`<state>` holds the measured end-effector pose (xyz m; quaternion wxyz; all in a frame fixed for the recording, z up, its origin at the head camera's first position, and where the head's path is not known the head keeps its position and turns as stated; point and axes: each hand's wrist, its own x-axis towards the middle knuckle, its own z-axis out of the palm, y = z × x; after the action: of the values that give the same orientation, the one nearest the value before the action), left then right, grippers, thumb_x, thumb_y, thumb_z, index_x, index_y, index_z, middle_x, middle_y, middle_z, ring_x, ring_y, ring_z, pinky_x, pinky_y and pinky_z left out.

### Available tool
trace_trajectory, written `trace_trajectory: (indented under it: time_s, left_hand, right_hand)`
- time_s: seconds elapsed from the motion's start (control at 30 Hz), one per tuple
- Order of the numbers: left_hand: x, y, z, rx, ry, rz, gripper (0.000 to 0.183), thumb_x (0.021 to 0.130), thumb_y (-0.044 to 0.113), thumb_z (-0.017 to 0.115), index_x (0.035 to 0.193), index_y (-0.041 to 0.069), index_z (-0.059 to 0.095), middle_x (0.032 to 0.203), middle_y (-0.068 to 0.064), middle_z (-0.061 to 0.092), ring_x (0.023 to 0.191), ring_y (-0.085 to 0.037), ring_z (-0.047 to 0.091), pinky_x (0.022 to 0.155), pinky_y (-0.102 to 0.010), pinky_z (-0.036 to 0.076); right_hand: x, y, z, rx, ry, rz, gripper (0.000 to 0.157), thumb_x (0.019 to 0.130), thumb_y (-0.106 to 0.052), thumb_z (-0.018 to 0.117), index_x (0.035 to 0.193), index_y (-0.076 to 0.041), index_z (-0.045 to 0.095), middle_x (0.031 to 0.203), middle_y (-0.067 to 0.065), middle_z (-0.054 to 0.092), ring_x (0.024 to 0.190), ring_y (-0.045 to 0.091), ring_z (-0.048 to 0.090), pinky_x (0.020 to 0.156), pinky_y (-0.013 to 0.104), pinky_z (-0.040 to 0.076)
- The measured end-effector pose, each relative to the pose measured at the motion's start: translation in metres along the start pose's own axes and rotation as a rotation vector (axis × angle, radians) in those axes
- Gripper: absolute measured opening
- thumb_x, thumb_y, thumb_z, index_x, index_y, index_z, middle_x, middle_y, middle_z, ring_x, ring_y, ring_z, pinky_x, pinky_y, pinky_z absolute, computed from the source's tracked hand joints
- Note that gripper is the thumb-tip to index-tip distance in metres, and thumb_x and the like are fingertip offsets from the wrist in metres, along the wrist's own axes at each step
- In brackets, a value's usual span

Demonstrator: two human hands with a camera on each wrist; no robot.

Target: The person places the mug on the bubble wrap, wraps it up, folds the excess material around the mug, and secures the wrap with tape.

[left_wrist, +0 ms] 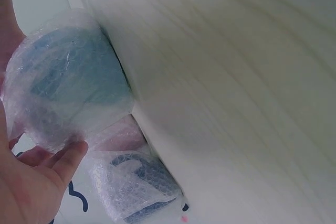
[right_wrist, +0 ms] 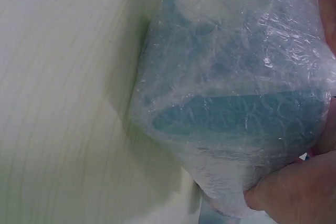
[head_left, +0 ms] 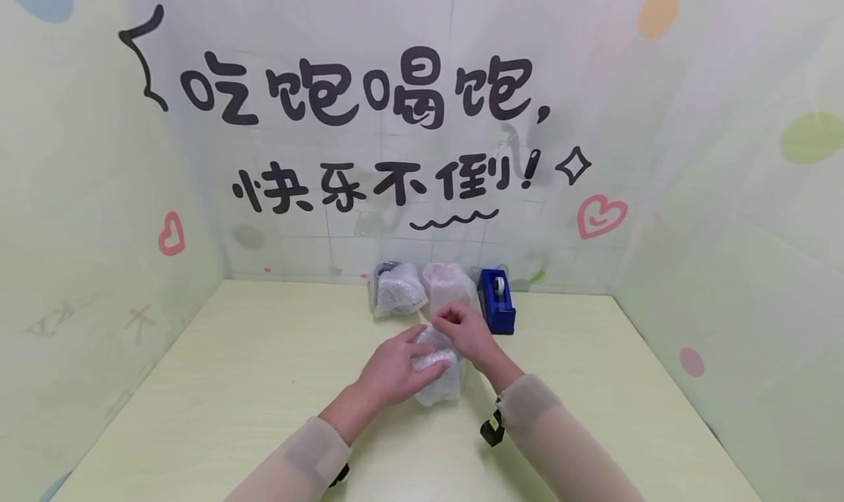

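A blue-green mug in bubble wrap (head_left: 440, 388) lies on the table in front of me. In the right wrist view, the mug's handle shows through the clear wrap (right_wrist: 231, 114). My left hand (head_left: 395, 370) holds the wrapped mug from the left, its fingers and thumb spread about the package; the left wrist view shows fingers curved against its side. At the far end, my right hand (head_left: 468, 333) has its fingers curled and pinches the gathered end of the bubble wrap (right_wrist: 226, 192). Part of the package is hidden beneath both hands.
Two more bubble-wrapped bundles stand against the back wall: one with a dark blue item (head_left: 398, 289), the other with a pink item (head_left: 451, 278). To their right is a blue tape dispenser (head_left: 497, 304). Printed cloth walls (head_left: 725, 267) enclose the pale wooden table (head_left: 264, 385).
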<state>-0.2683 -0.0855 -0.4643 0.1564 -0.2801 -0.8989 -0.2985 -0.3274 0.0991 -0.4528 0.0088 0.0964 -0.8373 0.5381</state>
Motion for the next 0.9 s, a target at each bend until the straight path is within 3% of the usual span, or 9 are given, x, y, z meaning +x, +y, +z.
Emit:
trace_trajectory:
  time_s: [0.13,0.23,0.37,0.5,0.6,0.9]
  left_hand:
    - [0.0,0.0,0.0,0.003,-0.001,-0.005,0.038,0.099,0.04,0.078,0.116,0.007,0.086,0.146,-0.028,0.068,0.129,-0.046,0.071,0.108,-0.057,0.06]
    - [0.0,0.0,-0.001,0.002,-0.005,-0.014,0.039,0.099,0.04,0.077,0.117,0.007,0.086,0.147,-0.029,0.068,0.129,-0.047,0.071,0.108,-0.058,0.06]
    - [0.0,0.001,0.0,-0.007,-0.011,-0.025,0.04,0.1,0.042,0.076,0.117,0.007,0.086,0.148,-0.029,0.067,0.131,-0.047,0.07,0.11,-0.058,0.059]
    - [0.001,0.001,0.0,-0.021,-0.017,-0.034,0.041,0.1,0.042,0.076,0.117,0.007,0.085,0.149,-0.028,0.066,0.132,-0.048,0.069,0.11,-0.058,0.058]
    - [0.0,0.001,0.0,-0.031,-0.032,-0.044,0.042,0.1,0.042,0.076,0.119,0.006,0.085,0.151,-0.028,0.065,0.133,-0.049,0.068,0.111,-0.06,0.057]
    - [0.004,0.002,-0.001,-0.016,-0.027,-0.033,0.043,0.102,0.046,0.075,0.118,0.008,0.086,0.148,-0.024,0.068,0.132,-0.045,0.07,0.111,-0.056,0.058]
  right_hand:
    - [0.001,-0.001,-0.002,-0.003,-0.017,0.019,0.012,0.106,-0.015,0.072,0.113,-0.007,0.066,0.102,0.007,0.07,0.094,0.018,0.062,0.08,0.027,0.052]
    - [0.002,-0.001,-0.005,-0.017,-0.029,-0.012,0.017,0.104,-0.013,0.074,0.116,-0.009,0.061,0.1,0.007,0.065,0.091,0.02,0.06,0.076,0.028,0.051]
    - [0.004,-0.002,-0.01,-0.144,-0.057,-0.106,0.01,0.103,-0.012,0.075,0.11,-0.006,0.076,0.103,0.007,0.074,0.09,0.017,0.062,0.077,0.029,0.052]
    - [0.005,-0.002,-0.014,-0.321,-0.092,-0.145,0.017,0.106,-0.022,0.074,0.107,-0.011,0.086,0.102,0.002,0.081,0.087,0.012,0.064,0.077,0.03,0.054]
    - [0.004,-0.002,-0.016,-0.389,-0.127,-0.152,0.021,0.108,-0.027,0.07,0.104,-0.014,0.087,0.095,-0.001,0.079,0.082,0.01,0.062,0.075,0.029,0.053]
    - [0.004,-0.001,-0.022,-0.355,-0.249,-0.154,0.028,0.113,-0.031,0.062,0.106,-0.015,0.085,0.098,-0.001,0.079,0.086,0.01,0.061,0.079,0.03,0.053]
